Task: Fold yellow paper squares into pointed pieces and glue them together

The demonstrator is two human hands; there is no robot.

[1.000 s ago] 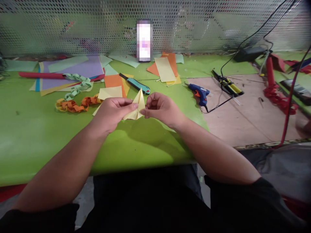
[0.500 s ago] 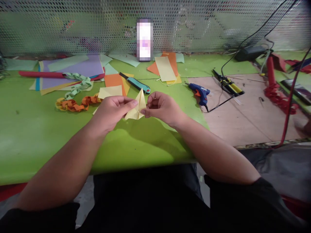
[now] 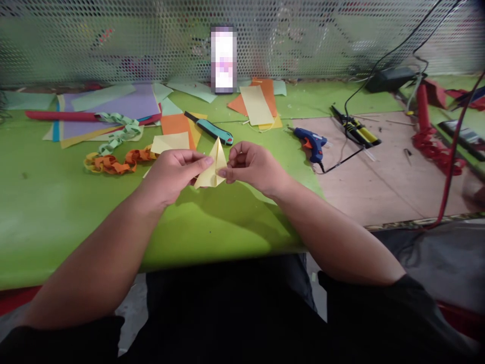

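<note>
Between my two hands is a folded piece of pale yellow paper [image 3: 215,169], its pointed tip turned up and away from me. My left hand [image 3: 176,174] pinches its left side, thumb on top. The right edge is gripped between the thumb and fingers of my right hand [image 3: 250,169]. Just beyond the tip lies a teal utility knife [image 3: 212,130]. A pale yellow sheet [image 3: 170,142] and an orange sheet [image 3: 174,125] lie behind my left hand, beside a curled orange paper chain [image 3: 117,164].
A blue glue gun [image 3: 310,141] and black-yellow pliers [image 3: 358,130] lie on the right. Coloured sheets [image 3: 113,103] are stacked at the back left. A phone [image 3: 223,60] leans on the perforated metal screen [image 3: 159,45]. Red twisted paper [image 3: 432,141] lies far right.
The view has shifted very slightly. Both hands keep their pinch on the yellow paper, which has barely moved.
</note>
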